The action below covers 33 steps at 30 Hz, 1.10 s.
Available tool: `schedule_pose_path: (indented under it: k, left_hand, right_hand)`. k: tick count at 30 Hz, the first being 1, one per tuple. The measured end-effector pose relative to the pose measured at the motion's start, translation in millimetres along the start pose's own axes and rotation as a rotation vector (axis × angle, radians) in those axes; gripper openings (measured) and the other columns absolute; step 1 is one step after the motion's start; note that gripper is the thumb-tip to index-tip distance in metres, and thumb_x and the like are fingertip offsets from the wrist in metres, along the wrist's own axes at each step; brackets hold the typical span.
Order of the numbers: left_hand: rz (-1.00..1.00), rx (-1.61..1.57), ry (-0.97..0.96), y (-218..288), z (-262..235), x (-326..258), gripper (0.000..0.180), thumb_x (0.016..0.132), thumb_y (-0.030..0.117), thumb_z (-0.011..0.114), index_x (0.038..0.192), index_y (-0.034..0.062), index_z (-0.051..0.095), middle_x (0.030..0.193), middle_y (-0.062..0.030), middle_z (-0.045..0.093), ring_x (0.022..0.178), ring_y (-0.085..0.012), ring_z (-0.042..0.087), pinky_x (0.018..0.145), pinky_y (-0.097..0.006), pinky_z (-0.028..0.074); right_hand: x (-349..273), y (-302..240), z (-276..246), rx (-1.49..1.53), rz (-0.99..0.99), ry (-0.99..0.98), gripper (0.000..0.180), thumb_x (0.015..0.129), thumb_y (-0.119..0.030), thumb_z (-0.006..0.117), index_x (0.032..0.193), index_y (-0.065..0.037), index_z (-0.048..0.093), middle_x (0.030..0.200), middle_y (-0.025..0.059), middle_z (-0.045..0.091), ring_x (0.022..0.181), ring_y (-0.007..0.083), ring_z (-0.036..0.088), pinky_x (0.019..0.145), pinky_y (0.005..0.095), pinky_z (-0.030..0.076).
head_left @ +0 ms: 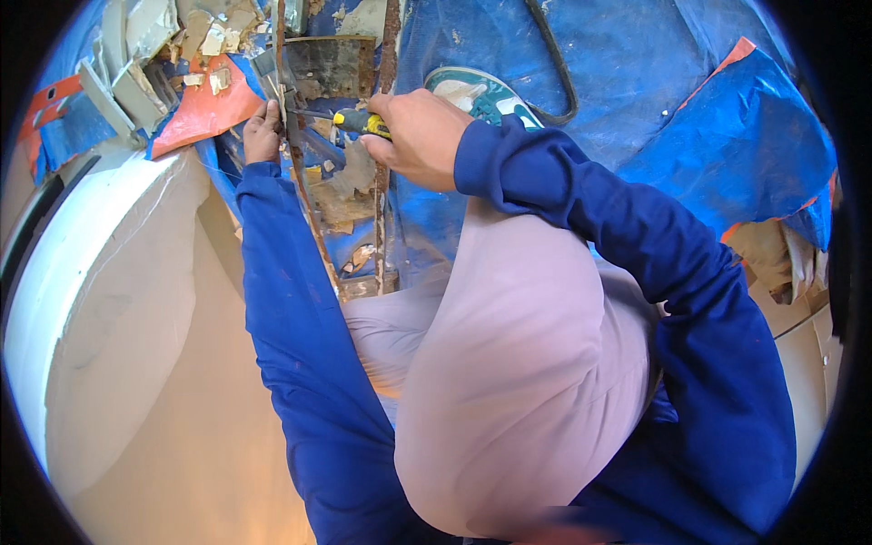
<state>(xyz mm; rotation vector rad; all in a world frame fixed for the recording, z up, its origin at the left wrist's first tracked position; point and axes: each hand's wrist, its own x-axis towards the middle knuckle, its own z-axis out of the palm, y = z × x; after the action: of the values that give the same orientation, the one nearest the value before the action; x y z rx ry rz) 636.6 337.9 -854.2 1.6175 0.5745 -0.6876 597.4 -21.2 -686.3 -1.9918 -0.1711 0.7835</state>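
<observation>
My right hand (420,138) is wrapped round a screwdriver (363,123) with a yellow and black handle. Its thin shaft points left, toward the nearer-left bar of a rusty metal frame (381,218). That frame has two long bars joined by crosspieces, with broken bits of board clinging between them. At the left bar, my left hand (263,134) is closed with its fingers against the metal, near the screwdriver's tip. Exactly what the tip touches is too small to make out.
Broken board pieces (136,91) are heaped at the far left beside an orange-and-blue sheet (207,102). A blue tarp (627,109) spreads under the frame, with a dark strap (559,73) across it. A green and white shoe (481,91) is right of the frame. A curved white edge (64,245) runs along the left.
</observation>
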Motion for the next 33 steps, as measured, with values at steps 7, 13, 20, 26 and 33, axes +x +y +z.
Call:
schedule_pose_path:
  k: [7, 13, 20, 26, 33]
  left_hand:
    - [-0.020, -0.013, -0.010, 4.1, -4.3, -1.3, 0.037, 0.106, 0.032, 0.052, 0.119, -0.0003, 0.063, 0.100, -0.0042, 0.071, 0.082, -0.0116, 0.065, 0.072, -0.026, 0.053]
    - [-0.039, -0.112, -0.028, 5.3, -4.2, 0.3, 0.037, 0.106, 0.032, 0.052, 0.120, -0.0006, 0.062, 0.100, -0.0046, 0.071, 0.083, -0.0125, 0.066, 0.074, -0.027, 0.054]
    - [-0.012, -0.074, -0.004, -1.6, -11.2, 1.6, 0.037, 0.105, 0.031, 0.053, 0.121, -0.0006, 0.063, 0.101, -0.0040, 0.071, 0.080, -0.0114, 0.065, 0.071, -0.026, 0.053]
    - [-0.046, -0.040, -0.079, -1.0, -19.5, 8.9, 0.037, 0.106, 0.031, 0.052, 0.120, -0.0010, 0.063, 0.101, -0.0053, 0.070, 0.084, -0.0139, 0.067, 0.075, -0.027, 0.054]
    - [-0.053, 0.027, 0.032, 15.7, 5.4, -10.2, 0.037, 0.106, 0.032, 0.051, 0.119, -0.0011, 0.062, 0.102, -0.0057, 0.071, 0.087, -0.0146, 0.067, 0.077, -0.028, 0.054]
  right_hand:
    - [-8.7, -3.4, -5.1, -0.032, -0.018, -0.049, 0.032, 0.092, -0.023, 0.060, 0.099, 0.008, 0.061, 0.085, 0.0278, 0.068, 0.082, 0.0445, 0.067, 0.077, 0.0493, 0.055]
    - [-4.5, -6.9, -3.6, 0.003, -0.012, -0.069, 0.032, 0.092, -0.022, 0.059, 0.099, 0.009, 0.061, 0.083, 0.0305, 0.067, 0.080, 0.0456, 0.067, 0.077, 0.0501, 0.055]
    - [-5.2, -9.2, -2.2, 0.065, 0.025, -0.025, 0.033, 0.093, -0.023, 0.058, 0.100, 0.010, 0.062, 0.084, 0.0312, 0.067, 0.082, 0.0458, 0.068, 0.078, 0.0503, 0.054]
    - [4.2, -7.5, 0.8, 0.074, 0.036, -0.014, 0.033, 0.094, -0.023, 0.058, 0.100, 0.009, 0.063, 0.084, 0.0296, 0.068, 0.083, 0.0452, 0.067, 0.078, 0.0502, 0.054]
    - [6.9, -6.8, 6.0, 0.070, 0.032, 0.051, 0.030, 0.095, -0.023, 0.058, 0.101, 0.006, 0.063, 0.086, 0.0273, 0.068, 0.084, 0.0448, 0.067, 0.078, 0.0505, 0.054]
